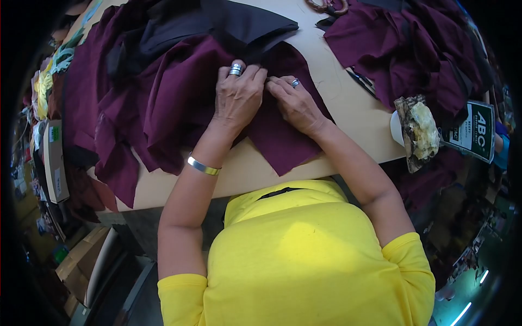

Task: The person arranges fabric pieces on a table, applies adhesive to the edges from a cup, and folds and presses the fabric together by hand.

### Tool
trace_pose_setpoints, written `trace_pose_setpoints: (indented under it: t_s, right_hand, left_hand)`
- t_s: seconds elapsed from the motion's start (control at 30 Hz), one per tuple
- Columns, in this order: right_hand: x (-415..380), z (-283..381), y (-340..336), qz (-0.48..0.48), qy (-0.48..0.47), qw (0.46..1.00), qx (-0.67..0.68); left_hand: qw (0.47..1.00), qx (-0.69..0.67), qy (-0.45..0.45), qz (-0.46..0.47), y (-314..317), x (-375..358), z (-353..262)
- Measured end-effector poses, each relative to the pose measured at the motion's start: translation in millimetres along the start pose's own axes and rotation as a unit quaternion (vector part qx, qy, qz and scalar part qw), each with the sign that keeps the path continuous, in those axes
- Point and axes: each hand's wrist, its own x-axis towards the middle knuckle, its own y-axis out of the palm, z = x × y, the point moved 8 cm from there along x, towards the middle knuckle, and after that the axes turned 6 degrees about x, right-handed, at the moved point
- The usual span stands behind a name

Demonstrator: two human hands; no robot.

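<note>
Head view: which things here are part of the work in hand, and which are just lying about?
In hand:
- left hand and right hand, both pressing on the maroon cloth piece
- black fabric just above the fingers

Lying about:
- maroon heap at far right
- ABC packet
- worn pad on the table edge
- cardboard boxes

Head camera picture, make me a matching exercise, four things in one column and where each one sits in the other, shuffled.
Things:
1. bracelet
2. ABC card
3. black fabric
4. maroon fabric piece

Places:
A. at the table's far edge, above the hands
B. under both hands
C. on the left wrist
D. at the table's right end

Pairs: 1-C, 2-D, 3-A, 4-B
</note>
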Motion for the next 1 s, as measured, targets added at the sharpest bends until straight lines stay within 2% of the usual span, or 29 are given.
trace_pose_setpoints:
  t_s: [0.13, 0.17, 0.23, 0.33, 0.43, 0.57, 0.67, 1.0]
  right_hand:
    - [1, 5, 6, 0.028, -0.029, 0.998, -0.046]
    - [0, 4, 6, 0.035, -0.025, 0.997, -0.056]
    - [-1, 3, 9, 0.052, -0.020, 0.996, -0.076]
    - [-2, 2, 10, 0.051, -0.017, 0.996, -0.071]
    - [-1, 0, 10, 0.063, -0.003, 0.996, -0.068]
    - [0, 0, 10, 0.062, -0.001, 0.996, -0.060]
    - [2, 0, 10, 0.063, 0.000, 0.997, -0.053]
    - [20, -2, 21, 0.101, 0.024, 0.988, -0.114]
  left_hand:
    - [0.989, 0.129, -0.047, -0.049, -6, 31, 12]
    - [0.988, 0.142, -0.047, -0.034, -2, 39, 17]
    - [0.980, 0.158, -0.084, 0.083, 18, 49, 33]
    - [0.975, 0.143, -0.109, 0.130, 31, 53, 46]
    - [0.977, 0.098, -0.057, 0.179, 46, 53, 46]
    - [0.993, 0.080, -0.032, 0.076, 36, 44, 48]
    - [0.995, 0.083, -0.034, 0.046, 31, 41, 47]
    - [0.995, 0.097, -0.008, 0.029, 34, 40, 44]
